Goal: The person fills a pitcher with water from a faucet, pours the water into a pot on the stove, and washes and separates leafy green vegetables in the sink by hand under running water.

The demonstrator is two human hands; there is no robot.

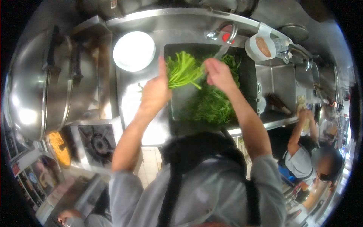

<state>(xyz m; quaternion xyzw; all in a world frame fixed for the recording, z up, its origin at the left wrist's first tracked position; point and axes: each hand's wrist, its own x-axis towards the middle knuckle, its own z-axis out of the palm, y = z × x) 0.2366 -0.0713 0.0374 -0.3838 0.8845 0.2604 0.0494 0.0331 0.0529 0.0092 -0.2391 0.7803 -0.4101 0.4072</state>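
Greens lie in one large heap (215,104) in the dark sink (247,102), and I count one bunch of pale green stalks (184,70) raised over its left part, between the two hands. From my remote view there is one tap (233,32), one white round dish (134,51) and one white tub (259,48) with pinkish food.

The left hand (155,92) stands at the left edge of the bunch, index finger straight up, the others curled; I cannot tell whether they grip it. The right hand (218,73) reaches in below the tap, fingers bent in at the bunch's right end, too blurred for me to tell their hold.

Bright steel counter (132,109) borders the sink on the left, with a stove burner (99,142) beyond. Far right, I see a co-worker (302,162) with both hands forward.
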